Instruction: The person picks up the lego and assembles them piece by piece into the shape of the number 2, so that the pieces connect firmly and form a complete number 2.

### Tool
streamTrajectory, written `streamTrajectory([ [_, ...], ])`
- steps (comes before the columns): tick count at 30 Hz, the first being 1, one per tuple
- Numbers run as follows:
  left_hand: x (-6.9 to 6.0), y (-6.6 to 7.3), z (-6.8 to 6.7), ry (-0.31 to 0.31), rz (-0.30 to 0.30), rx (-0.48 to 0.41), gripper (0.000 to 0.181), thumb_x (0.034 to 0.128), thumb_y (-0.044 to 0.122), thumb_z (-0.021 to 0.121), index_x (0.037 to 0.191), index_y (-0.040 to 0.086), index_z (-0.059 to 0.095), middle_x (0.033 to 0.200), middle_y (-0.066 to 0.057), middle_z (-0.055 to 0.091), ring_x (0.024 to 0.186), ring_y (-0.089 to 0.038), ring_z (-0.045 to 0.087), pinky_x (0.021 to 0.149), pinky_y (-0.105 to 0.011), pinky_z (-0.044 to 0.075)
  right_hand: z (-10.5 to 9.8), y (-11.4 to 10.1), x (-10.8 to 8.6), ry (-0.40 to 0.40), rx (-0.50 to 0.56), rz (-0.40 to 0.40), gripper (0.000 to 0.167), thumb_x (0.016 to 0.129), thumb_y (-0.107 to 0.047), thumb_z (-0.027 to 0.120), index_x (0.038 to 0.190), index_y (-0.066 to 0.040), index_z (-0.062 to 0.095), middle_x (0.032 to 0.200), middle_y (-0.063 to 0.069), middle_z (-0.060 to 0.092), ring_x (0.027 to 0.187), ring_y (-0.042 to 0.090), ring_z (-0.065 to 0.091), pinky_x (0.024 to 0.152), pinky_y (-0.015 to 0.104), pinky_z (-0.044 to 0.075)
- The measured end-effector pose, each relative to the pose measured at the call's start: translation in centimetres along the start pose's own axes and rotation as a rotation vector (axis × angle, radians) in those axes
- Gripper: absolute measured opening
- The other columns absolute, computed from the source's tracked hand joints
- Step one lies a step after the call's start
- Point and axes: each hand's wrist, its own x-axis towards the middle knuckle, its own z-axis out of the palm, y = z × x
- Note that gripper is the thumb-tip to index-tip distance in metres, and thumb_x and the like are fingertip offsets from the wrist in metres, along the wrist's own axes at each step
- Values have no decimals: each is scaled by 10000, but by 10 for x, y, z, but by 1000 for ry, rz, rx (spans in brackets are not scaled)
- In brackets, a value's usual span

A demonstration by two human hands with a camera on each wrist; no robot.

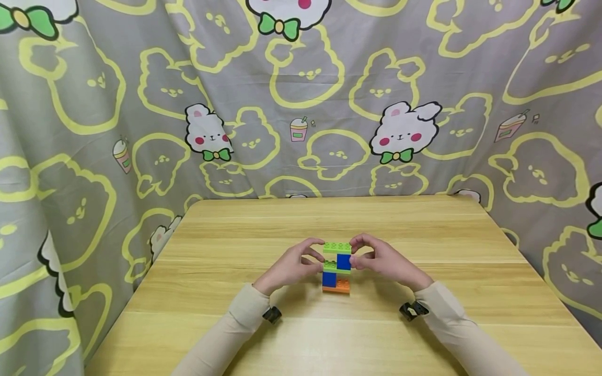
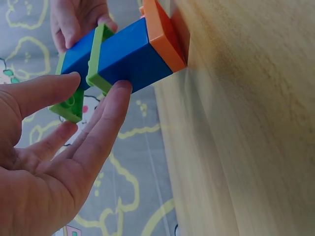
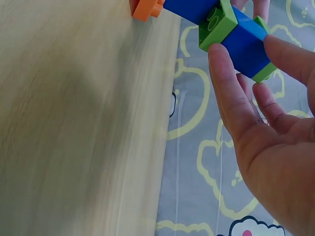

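A stack of toy building blocks stands upright on the wooden table, in the middle of the head view. Its base is an orange block [image 1: 343,286], with a blue block [image 2: 133,56] on the left part. Over that lies a green plate [image 3: 221,24], then a second blue block [image 3: 243,44] on the right, and a studded green plate [image 1: 336,247] on top. My left hand [image 1: 293,266] pinches the overhanging left end of the top plate, one fingertip by the lower blue block. From the right, my right hand [image 1: 383,261] grips the upper blue block and top plate.
The wooden table [image 1: 226,224] reaches out around the stack, its far edge against a grey patterned curtain [image 1: 263,130]. Curtain also hangs along both sides. A small black device [image 1: 271,314] sits at the left wrist, and another black device [image 1: 414,310] at the right.
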Motion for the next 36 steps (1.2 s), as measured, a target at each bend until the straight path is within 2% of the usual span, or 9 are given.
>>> streamTrajectory([
  [5,1,-2,1,6,-1,-15,557,966,157,715,1469,209,482,1148,-77,682,989,-254,727,849,-494,587,2,2,1,13,-9,7,481,981,-207,714,1365,-14,497,1247,195,538,1009,387,708,901,481,587],
  [11,1,-2,3,18,-16,-35,565,966,154,715,1477,198,478,1117,-73,674,959,-249,730,841,-484,590,4,3,1,16,-2,2,484,988,-197,704,1375,-2,489,1237,200,544,996,344,720,893,474,590],
  [20,3,-3,6,43,-39,-52,581,972,113,702,1504,167,474,1097,-100,678,969,-275,733,877,-469,595,6,5,3,39,-7,2,396,995,-191,694,1291,-8,506,1223,204,558,974,298,731,877,469,597],
  [26,4,-5,7,44,-49,-87,591,980,94,687,1524,117,456,1109,-146,675,981,-333,729,866,-469,600,8,6,3,38,-9,8,409,982,-165,708,1301,-10,504,1243,208,565,989,313,723,875,450,598],
  [36,4,-7,8,53,-53,-103,604,969,95,702,1523,110,462,1093,-144,680,957,-312,729,849,-421,605,9,9,4,43,-15,32,451,972,-170,722,1332,-12,500,1262,196,560,1019,272,712,876,396,602],
])
